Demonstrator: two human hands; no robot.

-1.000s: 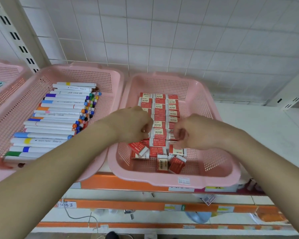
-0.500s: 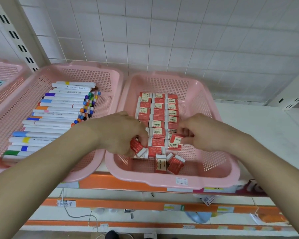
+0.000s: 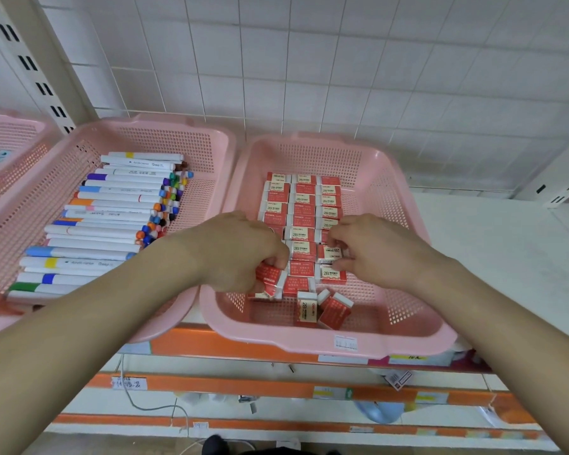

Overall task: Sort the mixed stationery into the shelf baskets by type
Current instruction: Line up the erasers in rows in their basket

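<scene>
erasers [image 3: 304,205] in red and cream sleeves lie in three neat columns in the pink eraser basket [image 3: 276,339], and both our grips are down inside it, at the near end of those columns. our left grip [image 3: 240,254] is narrow, its fingers curled onto a tilted eraser [image 3: 271,280] that leans on its edge just under the knuckles; how far the thumb wraps it we cannot tell, since the back of the hand hides it. our right grip [image 3: 372,251] is narrow too, pinching a labelled eraser [image 3: 329,253] between thumb and fingertips at the near end of the right column, its cream face up. between the two grips runs the middle column, lying flat, with neither grip holding any of it. nearer to us than both grips, two loose erasers [image 3: 337,311] lie askew on the basket floor, touching each other and apart from the columns. left of the left grip, past its forearm, sits the marker basket [image 3: 165,126], also pink and just beside the eraser basket, with markers [image 3: 112,218] laid side by side, coloured caps pointing toward our left grip. further left again a third pink basket [image 3: 10,126] shows only a corner. right of the right grip the white shelf [image 3: 490,257] runs on, and beyond both grips rises a white tiled wall [image 3: 342,60]. below our forearms an orange strip [image 3: 243,348] edges the shelf front
</scene>
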